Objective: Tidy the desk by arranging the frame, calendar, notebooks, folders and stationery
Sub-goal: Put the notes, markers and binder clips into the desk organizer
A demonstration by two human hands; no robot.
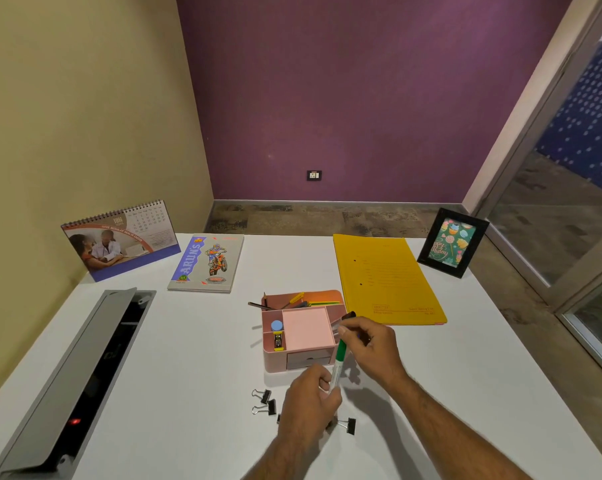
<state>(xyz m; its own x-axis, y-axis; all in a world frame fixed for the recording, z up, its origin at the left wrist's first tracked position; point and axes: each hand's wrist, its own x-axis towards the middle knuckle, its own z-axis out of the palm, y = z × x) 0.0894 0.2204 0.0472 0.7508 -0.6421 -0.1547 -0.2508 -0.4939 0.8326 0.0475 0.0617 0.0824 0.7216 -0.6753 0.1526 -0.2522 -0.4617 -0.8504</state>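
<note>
Head view is showing the left hand (311, 398) gripping a green marker (338, 363) by its pale lower barrel, fingers curling round it, just in front of the pink organiser (298, 355). The marker is standing nearly upright, leaning slightly away from the person, with its green upper part reaching toward the right hand (370, 344). That hand is hovering at the organiser's right front corner, thumb and forefinger pinching a slim dark pen (344, 320) whose tip is pointing into the organiser's right side; the remaining fingers are curling loosely. Both forearms are coming in from the near edge of the desk, the right one crossing higher.

Judging by its look, the marker is light, rigid plastic with a smooth barrel that could slip in a loose hold, so gripping mid-barrel, below the cap, seems safest. The pen is looking equally light and stiff, and a fingertip pinch near its middle should be enough.

Black binder clips (268, 401) are lying in front of the organiser, close to the left hand. A yellow folder (386, 278) is lying right of and behind the organiser, and a notebook (208, 263) behind it to the left
</note>
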